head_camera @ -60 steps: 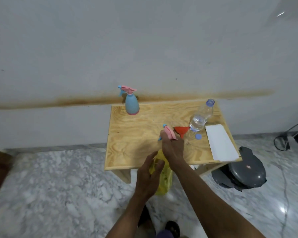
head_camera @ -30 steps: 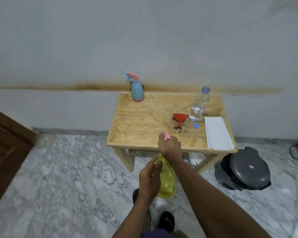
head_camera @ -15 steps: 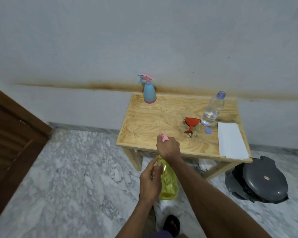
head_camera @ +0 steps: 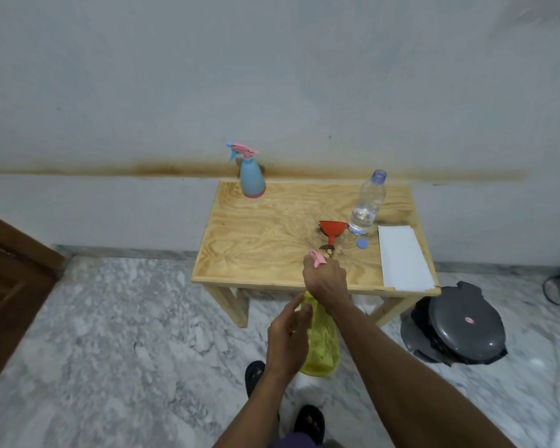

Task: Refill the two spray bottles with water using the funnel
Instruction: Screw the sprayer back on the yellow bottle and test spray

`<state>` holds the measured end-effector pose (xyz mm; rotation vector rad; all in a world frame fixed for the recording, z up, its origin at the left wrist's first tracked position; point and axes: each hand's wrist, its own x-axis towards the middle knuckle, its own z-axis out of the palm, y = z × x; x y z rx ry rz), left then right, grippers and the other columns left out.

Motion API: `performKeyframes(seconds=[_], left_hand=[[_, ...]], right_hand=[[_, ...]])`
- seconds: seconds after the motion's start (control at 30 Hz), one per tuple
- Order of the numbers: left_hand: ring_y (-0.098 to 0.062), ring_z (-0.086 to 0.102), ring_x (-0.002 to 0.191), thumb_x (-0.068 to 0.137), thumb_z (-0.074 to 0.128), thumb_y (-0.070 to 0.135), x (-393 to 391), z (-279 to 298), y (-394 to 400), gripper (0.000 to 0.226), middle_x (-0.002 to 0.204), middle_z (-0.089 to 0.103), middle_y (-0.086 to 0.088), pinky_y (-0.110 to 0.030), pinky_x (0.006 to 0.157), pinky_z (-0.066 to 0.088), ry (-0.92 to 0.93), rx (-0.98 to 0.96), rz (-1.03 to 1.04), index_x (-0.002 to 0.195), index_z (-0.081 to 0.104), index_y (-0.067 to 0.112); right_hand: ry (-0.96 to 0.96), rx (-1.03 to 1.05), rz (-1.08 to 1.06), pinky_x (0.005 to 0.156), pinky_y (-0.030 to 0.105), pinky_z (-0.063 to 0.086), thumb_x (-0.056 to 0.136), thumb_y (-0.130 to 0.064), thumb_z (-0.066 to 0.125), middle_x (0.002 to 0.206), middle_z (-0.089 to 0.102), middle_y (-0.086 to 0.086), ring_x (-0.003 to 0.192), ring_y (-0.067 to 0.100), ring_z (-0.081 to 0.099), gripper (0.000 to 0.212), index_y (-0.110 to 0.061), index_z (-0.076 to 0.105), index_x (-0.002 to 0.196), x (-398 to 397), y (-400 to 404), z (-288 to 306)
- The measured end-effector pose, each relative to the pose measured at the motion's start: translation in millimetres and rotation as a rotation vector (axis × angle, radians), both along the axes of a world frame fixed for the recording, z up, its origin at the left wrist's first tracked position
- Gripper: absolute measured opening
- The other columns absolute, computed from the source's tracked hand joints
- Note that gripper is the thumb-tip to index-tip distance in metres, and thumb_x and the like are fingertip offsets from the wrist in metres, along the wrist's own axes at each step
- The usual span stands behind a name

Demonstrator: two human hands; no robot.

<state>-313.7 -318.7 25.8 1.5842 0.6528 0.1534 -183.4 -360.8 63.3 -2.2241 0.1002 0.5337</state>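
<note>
Spray bottles sit at two removes from the hands: the yellow spray bottle (head_camera: 321, 344) is in them, held in the air in front of the wooden table (head_camera: 265, 247), while the blue spray bottle (head_camera: 252, 176) stands upright well beyond them, at the table's far left corner against the wall (head_camera: 272, 76).

Largest around the hands is that wall, then the marble floor (head_camera: 110, 334) below them. The table lies just past the right hand (head_camera: 326, 279), its near edge right behind the knuckles. To the right of both arms, on the floor, a dark grey round lidded appliance (head_camera: 463, 328) rests beside the table leg. A white sheet of paper (head_camera: 403, 258) lies on the table to the right of the right hand.

The yellow bottle hangs between the two hands, tilted slightly. The right hand has its fingers curled round the pink spray head (head_camera: 317, 257) at the bottle's top, gripping it. The left hand (head_camera: 288, 341) is just below and to the left, fingers and thumb curled against the upper body of the bottle, holding it.

Beyond the right hand and to its right, a clear water bottle (head_camera: 367, 205) stands uncapped, partly filled. The red funnel (head_camera: 333, 231) lies directly beyond the right hand, near the water bottle. Smallest, a blue cap (head_camera: 362, 243) lies just right of the funnel.
</note>
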Motion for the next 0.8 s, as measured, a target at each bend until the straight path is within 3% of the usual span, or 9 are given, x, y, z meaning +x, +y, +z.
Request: performKeyframes(seconds=[0.07, 0.13, 0.2, 0.3, 0.43, 0.57, 0.7, 0.8], left_hand=[[-0.009, 0.071, 0.092, 0.095, 0.058, 0.049, 2.2, 1.0, 0.3, 0.043, 0.104, 0.075, 0.002, -0.030, 0.080, 0.056, -0.001, 0.010, -0.004, 0.130, 0.066, 0.024], [-0.008, 0.070, 0.097, 0.098, 0.057, 0.041, 5.4, 0.8, 2.1, 0.035, 0.107, 0.075, 0.004, -0.028, 0.082, 0.055, -0.006, 0.014, -0.014, 0.128, 0.066, 0.025], [-0.008, 0.068, 0.107, 0.095, 0.057, 0.053, 10.4, 3.2, 5.1, 0.045, 0.116, 0.073, 0.006, -0.029, 0.088, 0.055, -0.019, 0.018, -0.017, 0.130, 0.065, 0.026], [-0.002, 0.062, 0.118, 0.083, 0.054, 0.071, 18.7, 6.9, 12.7, 0.064, 0.127, 0.067, 0.015, -0.034, 0.098, 0.054, -0.039, 0.036, 0.029, 0.135, 0.059, 0.034], [0.005, 0.058, 0.121, 0.086, 0.054, 0.068, 38.8, 7.7, 31.7, 0.058, 0.128, 0.063, 0.022, -0.033, 0.099, 0.053, -0.077, 0.130, 0.070, 0.136, 0.057, 0.038], [-0.001, 0.057, 0.122, 0.088, 0.063, 0.060, 72.7, 12.1, 51.2, 0.060, 0.130, 0.061, 0.018, -0.027, 0.098, 0.051, -0.076, 0.180, 0.051, 0.141, 0.053, 0.032], [0.000, 0.059, 0.109, 0.087, 0.074, 0.040, 130.8, 17.1, 78.4, 0.054, 0.109, 0.059, 0.032, -0.020, 0.086, 0.051, -0.075, 0.245, -0.005, 0.137, 0.054, 0.038], [0.001, 0.058, 0.095, 0.079, 0.081, 0.037, 181.9, 19.8, 101.3, 0.058, 0.097, 0.061, 0.032, -0.012, 0.078, 0.045, -0.105, 0.353, -0.065, 0.133, 0.059, 0.035]], right_hand=[[0.026, 0.036, -0.017, 0.084, 0.038, 0.037, 0.091, -0.053, 0.041, 0.103, 0.060, 0.016, 0.102, 0.035, 0.053, 0.055, -0.005, 0.061, 0.108, 0.8, -1.3, 4.0], [0.025, 0.079, -0.013, 0.090, 0.039, 0.039, 0.090, -0.053, 0.045, 0.114, 0.063, 0.016, 0.112, 0.037, 0.054, 0.055, -0.011, 0.064, 0.120, 3.7, -2.0, 7.3], [0.013, 0.130, -0.011, 0.093, 0.037, 0.041, 0.093, -0.041, 0.053, 0.119, 0.064, 0.014, 0.116, 0.036, 0.055, 0.045, -0.013, 0.063, 0.126, 7.5, -1.2, 12.1], [-0.038, 0.211, -0.036, 0.079, 0.030, 0.041, 0.088, -0.037, 0.067, 0.099, 0.066, 0.003, 0.101, 0.026, 0.061, 0.033, -0.012, 0.065, 0.108, 13.9, 2.5, 15.6], [-0.216, 0.227, -0.022, 0.057, 0.028, 0.037, 0.081, -0.043, 0.076, 0.069, 0.057, -0.005, 0.065, 0.013, 0.053, 0.036, -0.009, 0.064, 0.087, 24.7, 13.5, 23.5], [-0.279, 0.247, 0.041, 0.053, 0.030, 0.035, 0.080, -0.039, 0.076, 0.059, 0.054, 0.000, 0.053, 0.012, 0.046, 0.033, -0.010, 0.063, 0.072, 53.4, 27.7, 31.7], [-0.319, 0.280, 0.062, 0.058, 0.030, 0.040, 0.078, -0.032, 0.077, 0.069, 0.065, 0.003, 0.060, 0.013, 0.052, 0.021, -0.013, 0.069, 0.080, 99.0, 46.0, 40.9], [-0.346, 0.299, 0.053, 0.056, 0.014, 0.039, 0.077, -0.026, 0.080, 0.073, 0.066, -0.007, 0.062, -0.001, 0.055, 0.017, -0.017, 0.072, 0.089, 138.7, 57.3, 45.9]])
